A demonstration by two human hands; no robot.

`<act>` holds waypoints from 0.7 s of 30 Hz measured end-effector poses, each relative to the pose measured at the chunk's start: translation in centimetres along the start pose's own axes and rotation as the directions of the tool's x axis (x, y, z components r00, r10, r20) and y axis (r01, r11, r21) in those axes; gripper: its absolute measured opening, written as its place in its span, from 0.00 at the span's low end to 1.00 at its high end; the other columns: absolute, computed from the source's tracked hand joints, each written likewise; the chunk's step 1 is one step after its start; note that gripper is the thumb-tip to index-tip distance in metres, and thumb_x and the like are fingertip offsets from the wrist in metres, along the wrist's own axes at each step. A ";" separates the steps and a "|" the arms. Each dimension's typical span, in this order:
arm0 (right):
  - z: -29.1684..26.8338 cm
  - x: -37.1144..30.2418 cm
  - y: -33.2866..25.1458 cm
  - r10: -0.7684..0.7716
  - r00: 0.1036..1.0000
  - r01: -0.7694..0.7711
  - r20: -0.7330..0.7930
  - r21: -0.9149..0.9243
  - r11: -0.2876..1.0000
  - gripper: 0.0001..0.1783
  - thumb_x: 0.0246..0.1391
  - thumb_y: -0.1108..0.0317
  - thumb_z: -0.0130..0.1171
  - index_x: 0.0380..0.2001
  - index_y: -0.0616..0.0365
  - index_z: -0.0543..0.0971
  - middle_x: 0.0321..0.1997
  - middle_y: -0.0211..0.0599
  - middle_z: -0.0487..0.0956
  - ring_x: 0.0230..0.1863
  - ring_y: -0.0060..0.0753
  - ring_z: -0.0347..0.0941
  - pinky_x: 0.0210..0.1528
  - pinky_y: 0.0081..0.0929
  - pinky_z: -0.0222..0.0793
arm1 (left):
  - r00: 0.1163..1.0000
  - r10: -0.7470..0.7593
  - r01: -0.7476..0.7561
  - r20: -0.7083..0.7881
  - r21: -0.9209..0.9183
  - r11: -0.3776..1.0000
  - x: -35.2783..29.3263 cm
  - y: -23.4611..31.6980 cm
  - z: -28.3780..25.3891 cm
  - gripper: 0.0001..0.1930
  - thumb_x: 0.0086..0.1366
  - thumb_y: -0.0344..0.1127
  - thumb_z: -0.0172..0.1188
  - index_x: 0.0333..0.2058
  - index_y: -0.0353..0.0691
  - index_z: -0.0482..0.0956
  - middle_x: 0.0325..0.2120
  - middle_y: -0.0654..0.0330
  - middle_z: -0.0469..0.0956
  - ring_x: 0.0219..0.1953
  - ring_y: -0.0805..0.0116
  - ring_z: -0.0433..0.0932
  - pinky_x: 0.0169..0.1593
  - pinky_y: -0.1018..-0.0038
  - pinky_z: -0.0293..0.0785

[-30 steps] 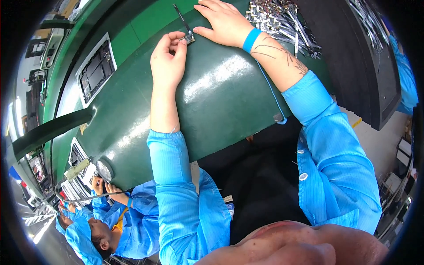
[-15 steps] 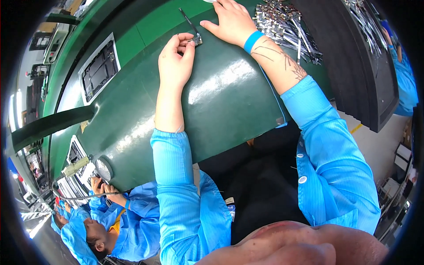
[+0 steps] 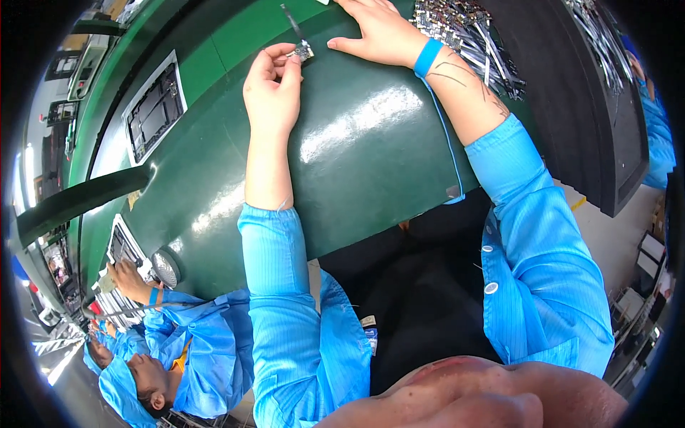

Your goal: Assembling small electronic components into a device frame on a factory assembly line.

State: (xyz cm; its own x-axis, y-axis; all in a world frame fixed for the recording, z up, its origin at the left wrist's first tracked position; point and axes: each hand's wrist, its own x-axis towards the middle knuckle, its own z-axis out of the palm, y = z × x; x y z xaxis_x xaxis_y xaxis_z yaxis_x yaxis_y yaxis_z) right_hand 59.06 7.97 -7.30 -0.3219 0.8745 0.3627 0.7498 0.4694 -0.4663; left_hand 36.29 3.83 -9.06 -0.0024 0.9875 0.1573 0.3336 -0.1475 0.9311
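Glossy green covered the bench (image 3: 357,192), bright with reflected light. At its left end, a co-worker (image 3: 207,335) in blue had a hand (image 3: 128,282) out over pale parts, just beside a round, dark-faced disc (image 3: 165,267) near the bench's near left corner. A black curved arm (image 3: 85,200) reached in from the left, and a pale-framed panel (image 3: 153,107) lay along the far left edge.

Toward the far edge, the left hand (image 3: 275,89) had its grip closed, thumb and fingers pinching a small circuit board (image 3: 305,51) whose dark strip (image 3: 291,21) pointed toward that edge. Right of it, the right hand (image 3: 374,32) had its thumb apart from its fingers; whether its grip had hold of the white item (image 3: 322,1) near its fingertips could not be told. A blue wristband (image 3: 428,57) trailed a cord (image 3: 453,153) to the near edge. At the far right corner lay heaped boards and strips (image 3: 474,46), beside a black tray (image 3: 556,93).
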 end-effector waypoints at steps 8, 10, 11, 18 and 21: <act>1.6 -1.0 -0.3 -0.327 0.939 0.339 -0.104 0.131 0.932 0.35 0.55 0.59 0.69 0.64 0.59 0.73 0.66 0.47 0.73 0.67 0.47 0.70 0.70 0.38 0.66 | 0.952 -0.006 -0.064 -0.305 -0.219 0.974 0.3 1.0 0.1 0.09 0.71 0.27 0.59 0.48 0.31 0.77 0.35 0.59 0.81 0.26 0.79 0.76 0.34 0.83 0.74; 2.3 -1.4 0.5 -0.372 0.928 0.361 0.027 0.191 0.913 0.43 0.58 0.51 0.68 0.69 0.63 0.66 0.73 0.51 0.66 0.72 0.51 0.64 0.74 0.39 0.60 | 0.945 0.002 -0.074 -0.328 -0.207 0.976 0.5 1.0 0.4 0.10 0.71 0.26 0.58 0.49 0.31 0.74 0.35 0.57 0.81 0.26 0.79 0.76 0.33 0.83 0.73; 2.3 -1.6 -0.1 -0.392 0.919 0.378 0.034 0.200 0.904 0.42 0.57 0.52 0.68 0.69 0.62 0.67 0.72 0.51 0.67 0.72 0.51 0.65 0.74 0.39 0.61 | 0.932 0.009 -0.104 -0.364 -0.242 0.965 0.5 0.9 0.3 0.11 0.71 0.26 0.58 0.50 0.30 0.73 0.35 0.56 0.81 0.26 0.78 0.76 0.34 0.83 0.73; 0.5 -3.7 -4.0 -0.453 0.842 0.322 0.294 0.401 0.858 0.43 0.52 0.61 0.70 0.68 0.63 0.67 0.73 0.50 0.66 0.72 0.52 0.64 0.73 0.40 0.62 | 0.855 0.088 -0.227 -0.511 -0.217 0.949 0.6 0.7 -0.5 0.13 0.70 0.25 0.55 0.51 0.29 0.68 0.31 0.54 0.81 0.26 0.74 0.77 0.36 0.79 0.74; 0.8 -4.7 -5.0 -0.527 0.828 0.470 0.192 0.274 0.839 0.45 0.50 0.53 0.72 0.66 0.66 0.68 0.70 0.52 0.69 0.68 0.52 0.69 0.70 0.39 0.66 | 0.844 0.055 -0.256 -0.533 -0.310 0.916 0.9 0.9 -0.7 0.11 0.69 0.23 0.55 0.49 0.30 0.69 0.30 0.53 0.80 0.26 0.73 0.78 0.35 0.78 0.76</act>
State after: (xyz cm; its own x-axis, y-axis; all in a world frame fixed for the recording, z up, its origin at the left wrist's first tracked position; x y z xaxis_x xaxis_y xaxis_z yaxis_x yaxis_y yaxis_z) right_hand 56.36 1.60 -7.37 -0.7726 0.5002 0.3910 0.3193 0.8384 -0.4417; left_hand 35.89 4.57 -7.87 -0.4859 0.7965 0.3598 0.0142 -0.4045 0.9144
